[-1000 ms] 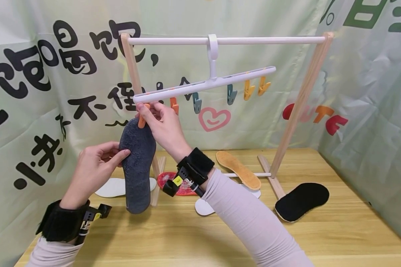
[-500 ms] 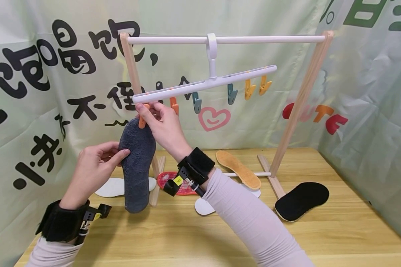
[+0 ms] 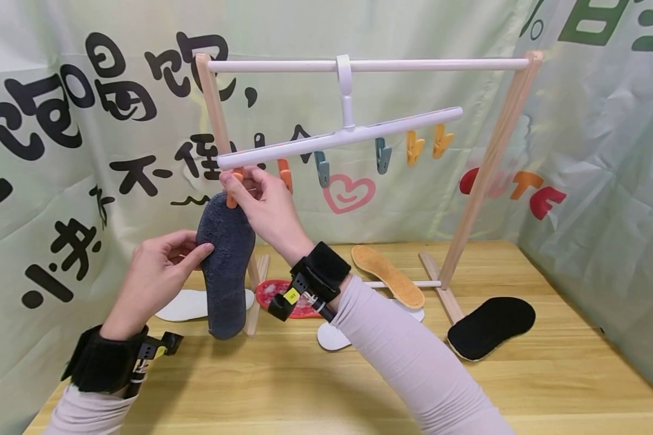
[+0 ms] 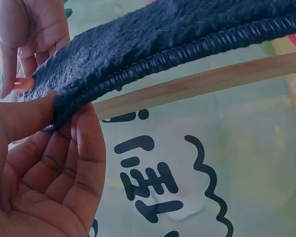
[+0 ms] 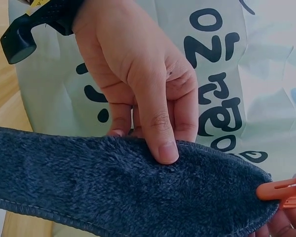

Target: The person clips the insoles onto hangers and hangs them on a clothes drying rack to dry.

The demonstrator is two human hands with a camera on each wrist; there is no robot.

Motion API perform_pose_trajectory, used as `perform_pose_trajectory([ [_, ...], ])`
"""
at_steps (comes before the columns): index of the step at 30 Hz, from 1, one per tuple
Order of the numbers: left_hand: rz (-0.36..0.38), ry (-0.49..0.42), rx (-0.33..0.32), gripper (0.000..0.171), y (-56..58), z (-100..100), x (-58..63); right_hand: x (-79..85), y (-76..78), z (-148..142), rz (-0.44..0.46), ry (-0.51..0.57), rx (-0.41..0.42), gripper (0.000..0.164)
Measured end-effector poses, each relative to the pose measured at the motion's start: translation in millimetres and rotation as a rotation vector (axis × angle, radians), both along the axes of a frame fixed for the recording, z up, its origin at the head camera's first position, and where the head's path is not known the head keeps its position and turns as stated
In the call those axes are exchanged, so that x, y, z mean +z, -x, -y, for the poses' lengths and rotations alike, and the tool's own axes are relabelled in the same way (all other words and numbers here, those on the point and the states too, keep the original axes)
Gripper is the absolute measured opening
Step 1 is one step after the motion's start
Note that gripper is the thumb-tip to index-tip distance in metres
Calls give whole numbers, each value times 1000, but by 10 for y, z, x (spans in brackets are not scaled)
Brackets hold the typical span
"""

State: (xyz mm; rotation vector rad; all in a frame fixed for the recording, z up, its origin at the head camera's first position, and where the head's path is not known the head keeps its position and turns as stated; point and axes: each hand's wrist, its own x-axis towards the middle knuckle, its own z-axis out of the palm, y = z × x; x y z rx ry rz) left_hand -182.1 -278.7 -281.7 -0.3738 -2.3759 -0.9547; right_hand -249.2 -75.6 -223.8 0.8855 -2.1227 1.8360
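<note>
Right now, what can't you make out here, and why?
Head view: middle of the leftmost white insole, behind the dark fleece insole.
Head view: part of the red insole, behind the right wrist camera.
Left wrist view: the dark fleece insole's far end, past the frame.
Right wrist view: most of the right hand, past the right edge.

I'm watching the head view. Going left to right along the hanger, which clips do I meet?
Orange clip in the right hand's grip → loose orange clip → left blue-grey clip → right blue-grey clip → left yellow clip → right yellow clip.
</note>
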Motion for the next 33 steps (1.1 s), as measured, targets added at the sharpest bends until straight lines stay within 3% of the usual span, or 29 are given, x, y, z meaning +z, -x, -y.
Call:
perform_pose_trajectory([
  [16,37,8,-19,18,30,-8,-35,-34,-10,-59,77,16,9,44],
  [33,69,27,-25,22,32,-15,-42,-148,11,-169,78,-28,15,48],
])
